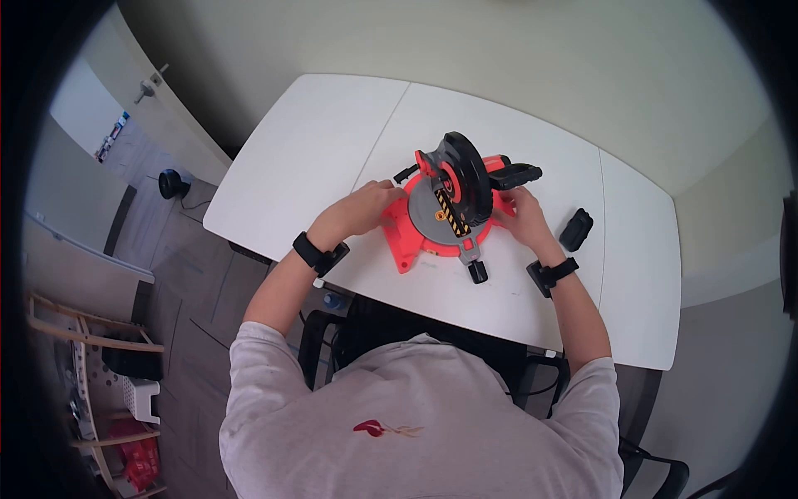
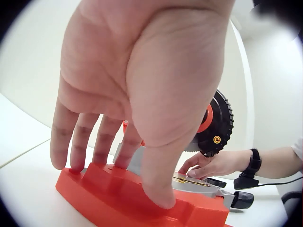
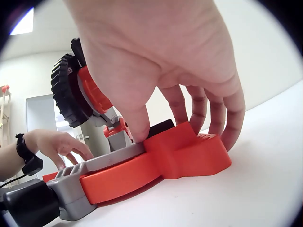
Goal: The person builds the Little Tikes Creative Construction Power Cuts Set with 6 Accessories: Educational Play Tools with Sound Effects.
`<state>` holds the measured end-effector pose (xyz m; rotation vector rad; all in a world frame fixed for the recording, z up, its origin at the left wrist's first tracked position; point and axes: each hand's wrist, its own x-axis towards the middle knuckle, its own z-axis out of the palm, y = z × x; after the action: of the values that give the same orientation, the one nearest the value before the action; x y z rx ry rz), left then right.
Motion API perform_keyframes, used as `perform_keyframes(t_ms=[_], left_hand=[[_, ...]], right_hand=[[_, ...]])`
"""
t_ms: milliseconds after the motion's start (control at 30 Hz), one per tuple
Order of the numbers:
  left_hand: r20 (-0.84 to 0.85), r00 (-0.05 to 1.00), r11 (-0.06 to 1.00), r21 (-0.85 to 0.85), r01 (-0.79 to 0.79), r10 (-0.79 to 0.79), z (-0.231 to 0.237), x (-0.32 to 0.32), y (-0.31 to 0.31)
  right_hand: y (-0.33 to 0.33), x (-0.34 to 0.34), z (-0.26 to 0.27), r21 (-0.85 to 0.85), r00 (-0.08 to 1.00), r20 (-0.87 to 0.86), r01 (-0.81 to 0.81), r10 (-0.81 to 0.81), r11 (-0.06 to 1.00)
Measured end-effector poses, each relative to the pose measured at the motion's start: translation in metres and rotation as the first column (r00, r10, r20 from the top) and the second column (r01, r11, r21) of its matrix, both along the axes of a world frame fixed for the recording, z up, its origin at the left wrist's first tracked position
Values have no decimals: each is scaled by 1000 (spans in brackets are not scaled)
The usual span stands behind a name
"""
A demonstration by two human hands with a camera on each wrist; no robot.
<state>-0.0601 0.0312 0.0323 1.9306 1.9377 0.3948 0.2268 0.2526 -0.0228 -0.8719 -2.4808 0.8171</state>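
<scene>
A red, grey and black toy mitre saw [image 1: 426,218] stands on the white table, its black toothed disc raised over the round grey plate. On the saw's left side, my left hand [image 1: 363,209] holds the red base [image 2: 118,194]; in the left wrist view the thumb lies on the near face and the fingers reach over the far edge. My right hand [image 1: 522,218] grips the base's opposite side, and the right wrist view shows its fingers bent round the red end [image 3: 194,156], thumb on the top. The palms hide part of the saw in both wrist views.
A small black object [image 1: 576,229] lies on the table [image 1: 640,274] to the right of the saw. A black chair [image 1: 312,341] is at the near edge. Further left are an open door [image 1: 158,100], a wooden rack [image 1: 91,337] and a small black fan [image 1: 170,184] on the floor.
</scene>
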Motion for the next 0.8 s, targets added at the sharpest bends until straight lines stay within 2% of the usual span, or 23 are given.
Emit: perform_keyframes(t_ms=[167,267,400,500,567,700,800], left_hand=[[-49,999,1000,5,19,-19,4,2,3],[-27,998,997,61,55,-54,2,-1,4],[17,998,997,52,51,-52,9,-1,3],[47,997,995,83,50,-54,21,4,1],[40,998,992,119,49,-54,26,10,-2],[-12,994,992,62,105,-105,25,21,-8],[0,996,993,77,91,-92,23,24,-8]], right_hand=[[-6,4,8,28,1000,-1,-11,11,1000],[-5,8,11,41,998,-3,-70,70,997],[-9,14,21,33,993,2,-119,119,992],[-15,15,25,24,995,26,-96,95,995],[-21,15,26,100,995,-28,-88,91,991],[-30,16,26,170,989,-112,-76,95,983],[-33,19,28,161,993,-65,-90,101,983]])
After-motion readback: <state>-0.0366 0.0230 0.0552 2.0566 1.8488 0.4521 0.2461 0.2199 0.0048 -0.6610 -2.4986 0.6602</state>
